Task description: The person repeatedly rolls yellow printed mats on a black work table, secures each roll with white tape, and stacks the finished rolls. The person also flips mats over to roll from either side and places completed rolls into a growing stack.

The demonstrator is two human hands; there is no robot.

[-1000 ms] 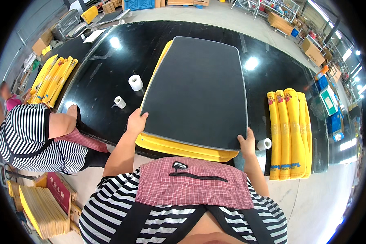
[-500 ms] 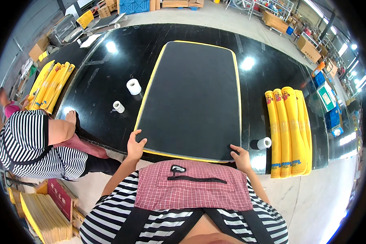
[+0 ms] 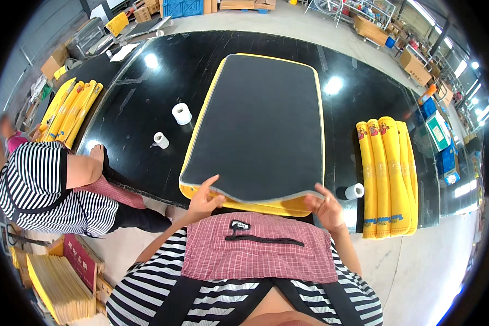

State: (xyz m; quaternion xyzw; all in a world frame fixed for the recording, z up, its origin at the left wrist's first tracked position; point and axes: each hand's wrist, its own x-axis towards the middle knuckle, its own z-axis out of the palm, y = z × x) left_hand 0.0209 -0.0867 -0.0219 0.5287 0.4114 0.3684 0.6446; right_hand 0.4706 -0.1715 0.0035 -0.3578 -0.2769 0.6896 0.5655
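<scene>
Directions follow a clock face centred on the black mat, with twelve straight ahead of the wearer. Nearest, at six o'clock, are the wearer's striped shirt (image 3: 146, 277) and red checked apron (image 3: 258, 258), which has a black zip. Just beyond, the left hand (image 3: 204, 203) is at seven o'clock, its forefinger stretched over the mat's near edge and its thumb set apart. The right hand (image 3: 327, 211) is at five o'clock, fingers bent and parted at the same edge. I cannot tell whether either hand pinches the edge or only touches it.

The black mat (image 3: 258, 125), grey along its border, lies at the middle of a glossy black table (image 3: 130, 117). Its near edge dips in a wave between the hands. A yellow layer (image 3: 277, 207) shows beneath it, along the sides and near edge.

A white roll (image 3: 355, 191) is at four o'clock, just beside yellow rolled mats (image 3: 387, 185). A large white roll (image 3: 181, 114) and a small white roll (image 3: 161, 140) sit at nine. Farther off, a co-worker in stripes (image 3: 38, 168) is between eight and nine, with yellow rolls (image 3: 76, 111) beyond. Farthest, at eleven, is a blue pallet (image 3: 183, 7).
</scene>
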